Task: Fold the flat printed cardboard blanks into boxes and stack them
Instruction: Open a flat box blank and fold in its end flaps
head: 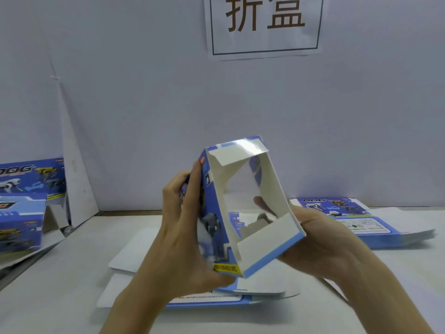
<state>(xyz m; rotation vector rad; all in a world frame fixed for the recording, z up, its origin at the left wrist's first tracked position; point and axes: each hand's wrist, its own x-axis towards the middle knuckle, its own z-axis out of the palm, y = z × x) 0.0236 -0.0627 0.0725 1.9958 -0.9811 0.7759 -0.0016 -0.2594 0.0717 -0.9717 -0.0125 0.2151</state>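
Pale wall [144, 104] at the back, white table [72, 273] below. At 12 o'clock on the wall, a paper sign [265, 25] with two big dark characters.

In the middle, held up over the table: a blue printed box [212, 213]. Tilted, open end turned to the camera, white inside, with a see-through window [243, 189] in one side.

At 9 o'clock of the box, the left hand [183, 227], fingers curled round the printed side, gripping it. At 4 o'clock of the box, the right hand [320, 244], thumb along the outer wall, fingers wrapped behind and showing through the window. Gripping the box too.

At 6 o'clock, under the hands, flat cardboard sheets [204, 301] lying on the table, mostly white side up, one blue edge with small print.

At 3 o'clock, a pile of flat printed sheets [356, 220], blue side up, robot dog pictures on top.

At 9 o'clock, folded boxes [21, 213] near the wall, just beside a white board [74, 184] leaning upright.
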